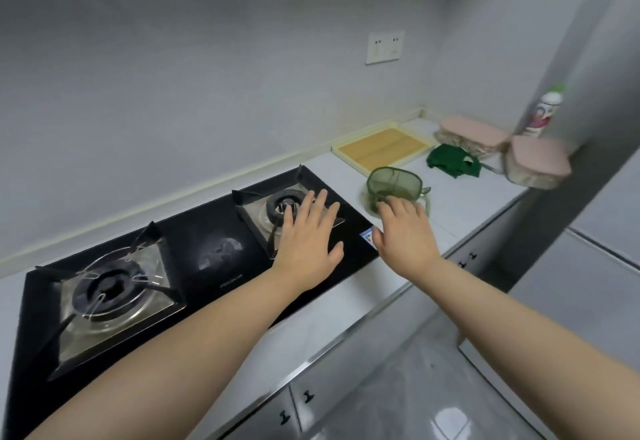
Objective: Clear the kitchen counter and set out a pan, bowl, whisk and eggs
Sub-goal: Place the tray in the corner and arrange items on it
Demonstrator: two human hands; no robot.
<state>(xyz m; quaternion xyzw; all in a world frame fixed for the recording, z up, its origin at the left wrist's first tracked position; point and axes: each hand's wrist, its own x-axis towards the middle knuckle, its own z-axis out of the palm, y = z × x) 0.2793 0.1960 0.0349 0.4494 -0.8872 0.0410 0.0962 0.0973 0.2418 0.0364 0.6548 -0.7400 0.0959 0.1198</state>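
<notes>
Green mesh basket (394, 181) on table (467, 204): my right hand (405, 231) at its near rim, grip unclear; left hand (308, 231) spread flat over burner (280, 202).

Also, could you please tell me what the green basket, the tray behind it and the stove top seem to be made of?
Green basket: likely translucent plastic, see-through with fine mesh. Tray: cream rim looks plastic, tan slatted inset perhaps bamboo or wood. Stove top: glossy reflective black, probably glass.

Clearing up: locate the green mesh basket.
Head view, right of centre: green mesh basket on the counter, between stove and wooden tray, by the right hand.
</notes>
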